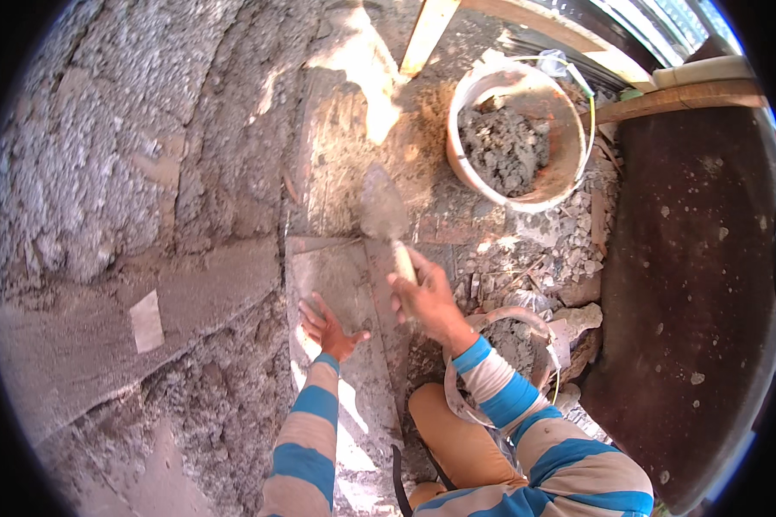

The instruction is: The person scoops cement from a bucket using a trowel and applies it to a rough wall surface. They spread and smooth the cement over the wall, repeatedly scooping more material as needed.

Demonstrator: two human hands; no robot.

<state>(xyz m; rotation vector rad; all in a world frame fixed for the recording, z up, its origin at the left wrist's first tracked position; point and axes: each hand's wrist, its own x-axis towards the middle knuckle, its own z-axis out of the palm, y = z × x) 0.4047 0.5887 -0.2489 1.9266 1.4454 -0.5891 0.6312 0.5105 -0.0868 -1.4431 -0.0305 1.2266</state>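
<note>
The left hand [329, 333] lies splayed, the right hand [428, 297] clenched.

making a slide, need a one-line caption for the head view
Right hand grips a mason's trowel, left hand spreads over a board, and a bucket of grey mortar stands ahead.

Here's the far bucket [562, 108], mortar [504, 148] inside! Left of the bucket, the trowel [383, 207] in the right hand [430, 300]; right of the bucket, a panel [690, 258]; before the bucket, a second pail [539, 322].
</note>
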